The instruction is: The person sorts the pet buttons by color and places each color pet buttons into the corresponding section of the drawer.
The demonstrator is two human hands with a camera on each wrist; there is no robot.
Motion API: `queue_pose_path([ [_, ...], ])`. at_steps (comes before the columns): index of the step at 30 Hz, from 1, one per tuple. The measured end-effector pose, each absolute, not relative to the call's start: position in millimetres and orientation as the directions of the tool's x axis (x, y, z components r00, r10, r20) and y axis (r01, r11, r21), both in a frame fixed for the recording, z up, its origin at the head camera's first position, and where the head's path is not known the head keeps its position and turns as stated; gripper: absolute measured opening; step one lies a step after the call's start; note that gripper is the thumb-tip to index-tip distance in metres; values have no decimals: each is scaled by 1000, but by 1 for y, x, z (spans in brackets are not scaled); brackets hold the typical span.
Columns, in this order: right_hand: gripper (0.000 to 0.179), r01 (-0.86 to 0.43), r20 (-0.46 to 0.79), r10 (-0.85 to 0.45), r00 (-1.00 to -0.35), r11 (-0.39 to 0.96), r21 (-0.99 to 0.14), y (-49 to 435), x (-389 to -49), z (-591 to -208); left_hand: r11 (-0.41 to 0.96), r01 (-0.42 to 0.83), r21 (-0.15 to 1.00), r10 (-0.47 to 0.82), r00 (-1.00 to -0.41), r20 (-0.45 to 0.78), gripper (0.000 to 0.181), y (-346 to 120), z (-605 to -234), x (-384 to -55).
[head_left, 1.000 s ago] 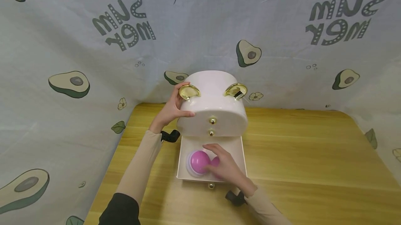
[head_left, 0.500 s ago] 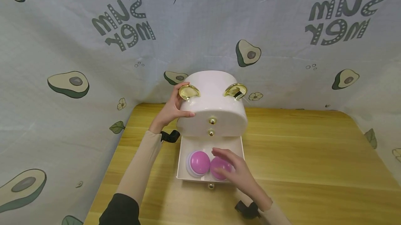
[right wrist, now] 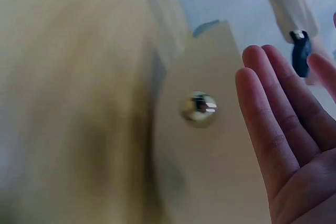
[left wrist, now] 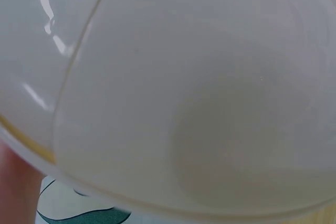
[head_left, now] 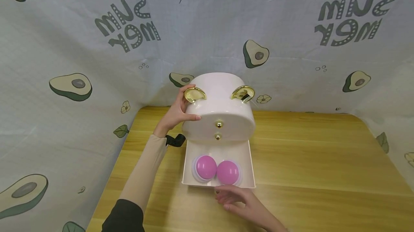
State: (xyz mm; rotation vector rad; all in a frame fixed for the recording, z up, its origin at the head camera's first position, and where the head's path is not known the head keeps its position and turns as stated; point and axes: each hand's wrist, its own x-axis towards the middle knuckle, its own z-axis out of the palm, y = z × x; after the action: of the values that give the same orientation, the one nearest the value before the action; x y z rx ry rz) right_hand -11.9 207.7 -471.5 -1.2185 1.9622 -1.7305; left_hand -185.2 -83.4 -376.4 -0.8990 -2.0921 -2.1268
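A white rounded drawer box (head_left: 220, 108) with two gold ears (head_left: 195, 94) and gold knobs stands on the table. My left hand (head_left: 176, 113) grips its left side, thumb on the front and fingers behind the ear. The lowest drawer (head_left: 188, 153) is pulled out. Inside it, two round pink-topped pieces with pale rims, a left one (head_left: 206, 167) and a right one (head_left: 228, 172), lie side by side. My right hand (head_left: 237, 203) is at the drawer's front, fingers loosely extended, holding nothing. In the right wrist view, its fingers are beside the drawer front with its gold knob (right wrist: 199, 108).
The wooden table (head_left: 323, 160) extends to the right of the box. An avocado-printed cloth (head_left: 207, 38) hangs behind and at the sides. A black wrist mount (head_left: 175, 140) sits on the left wrist, near the box.
My right hand has left the right pink-topped piece and come back toward me, out of the drawer to its front. Both pieces stay inside. The left hand has kept its place.
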Motion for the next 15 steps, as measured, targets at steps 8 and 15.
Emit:
queue_pose_path([
  [8, 43, -347, 266, -744, -614, -48, -936, 207, -1, -500, -104, 395, 913, 365, -838, 404, 99, -83, -375, -184],
  [15, 43, -276, 175, -716, -676, 26, -961, 206, 2, -509, -133, 396, 909, 370, -831, 416, 100, -83, -375, -183],
])
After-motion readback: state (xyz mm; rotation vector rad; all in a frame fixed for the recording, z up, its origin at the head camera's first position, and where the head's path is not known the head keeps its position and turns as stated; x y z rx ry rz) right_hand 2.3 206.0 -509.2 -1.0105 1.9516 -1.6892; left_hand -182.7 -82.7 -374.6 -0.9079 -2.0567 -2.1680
